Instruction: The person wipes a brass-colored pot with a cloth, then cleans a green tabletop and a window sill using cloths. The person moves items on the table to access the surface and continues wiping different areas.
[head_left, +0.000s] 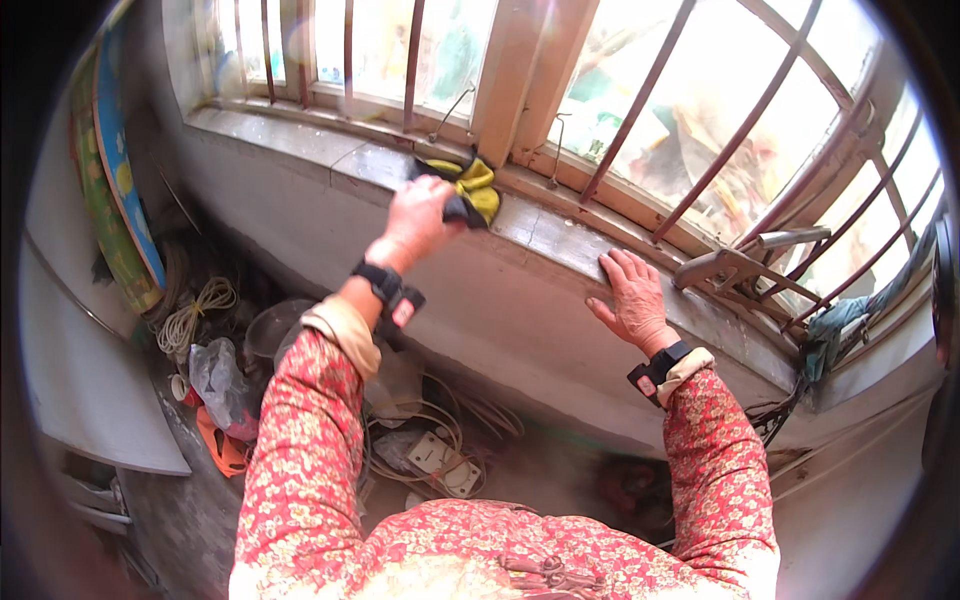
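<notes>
My left hand (420, 214) is closed on a black and yellow cloth (478, 191) at the window sill (540, 229). Part of the cloth is bunched beside my fingers, and the hand is slightly blurred. Farther right, my right hand (634, 296) rests its fingertips on the sill's front edge, with the fingers a little apart and nothing in them. A hand saw with a metal frame (724, 274) lies on the sill to the right of that hand. Behind the cloth rises the wooden window frame (517, 82).
Metal bars (731, 142) cross the window. Below are a white power strip (442, 463) among cables, a coil of white cord (196, 315), a clear plastic bag (217, 382) and an orange bag (221, 446). Colourful boards (124, 172) lean at left; a teal cloth (829, 330) hangs right.
</notes>
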